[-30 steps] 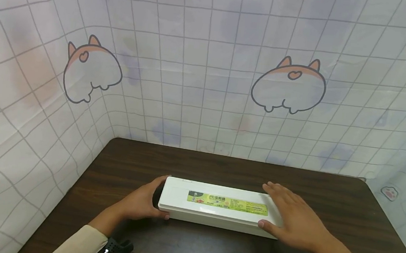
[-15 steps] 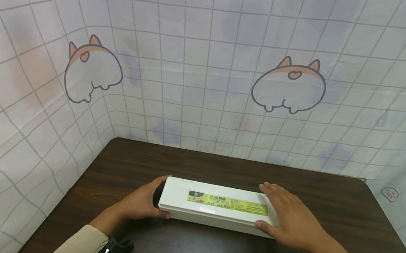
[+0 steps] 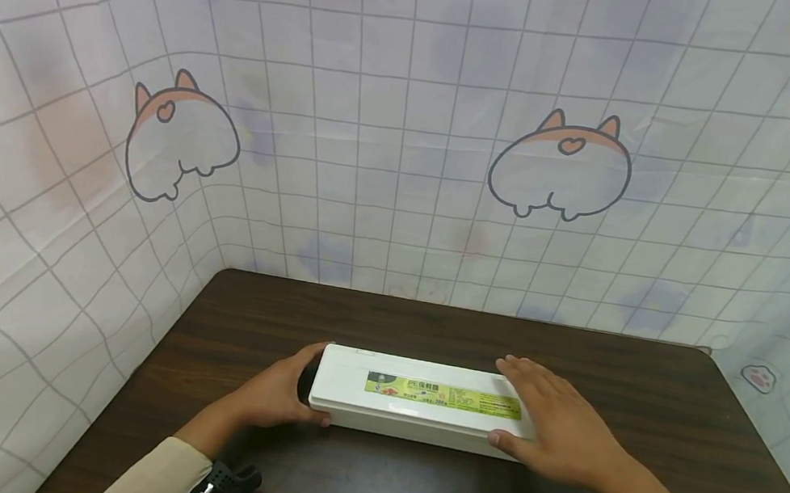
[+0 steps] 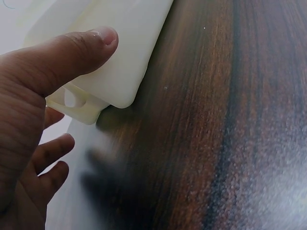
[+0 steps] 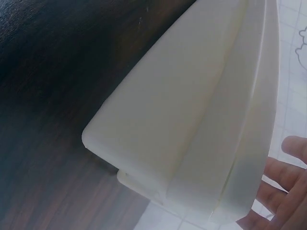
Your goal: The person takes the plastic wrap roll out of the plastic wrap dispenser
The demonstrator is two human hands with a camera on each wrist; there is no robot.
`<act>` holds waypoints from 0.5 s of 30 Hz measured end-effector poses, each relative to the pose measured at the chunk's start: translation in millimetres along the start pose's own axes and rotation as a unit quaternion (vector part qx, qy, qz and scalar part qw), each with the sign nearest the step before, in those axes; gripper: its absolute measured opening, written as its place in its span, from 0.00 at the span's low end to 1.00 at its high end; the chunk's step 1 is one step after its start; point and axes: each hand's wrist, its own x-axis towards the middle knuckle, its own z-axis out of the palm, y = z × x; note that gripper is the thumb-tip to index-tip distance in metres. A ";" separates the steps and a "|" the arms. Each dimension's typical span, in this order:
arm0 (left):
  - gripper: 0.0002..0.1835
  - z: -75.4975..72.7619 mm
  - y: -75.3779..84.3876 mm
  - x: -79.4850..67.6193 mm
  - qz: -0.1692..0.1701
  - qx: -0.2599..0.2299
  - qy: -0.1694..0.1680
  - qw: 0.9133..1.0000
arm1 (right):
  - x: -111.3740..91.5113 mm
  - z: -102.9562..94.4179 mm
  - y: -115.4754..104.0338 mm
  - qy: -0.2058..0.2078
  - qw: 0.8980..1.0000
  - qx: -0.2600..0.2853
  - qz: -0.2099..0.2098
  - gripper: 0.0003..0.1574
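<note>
A long white cling film box (image 3: 412,419) with a yellow-green label (image 3: 444,396) lies across the dark table. My left hand (image 3: 272,391) grips its left end, thumb on the front face. The left wrist view shows that thumb (image 4: 79,52) flat against the box, with the other fingers bent beyond its end. Over the right part of the lid spans my right hand (image 3: 564,428), its thumb at the front edge and its fingers stretched to the back edge. In the right wrist view, those fingers (image 5: 283,184) appear beyond the lid's far side, spread apart.
The dark wood table (image 3: 411,492) ends at the back against a hanging white cloth (image 3: 412,159) with grid lines and cartoon animals. More cloth hangs at the left and right sides. Each wrist wears a black strap, the left strap (image 3: 224,487) being the fuller in view.
My right hand has slid a little to the left along the box, covering more of its right part. The box and my left hand stay in place.
</note>
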 end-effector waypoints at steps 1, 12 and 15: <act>0.67 0.0 0.0 0.0 0.001 -0.001 0.000 1.000 | 0.4 0.3 -0.2 0.000 1.000 0.000 -0.001 0.59; 0.68 0.0 -2.3 1.2 0.006 -0.005 -0.002 1.000 | 4.3 4.1 -2.9 0.009 1.000 0.002 -0.014 0.58; 0.68 0.0 -2.5 1.2 0.006 -0.006 -0.004 1.000 | 5.3 4.2 -4.2 0.007 1.000 0.004 -0.016 0.58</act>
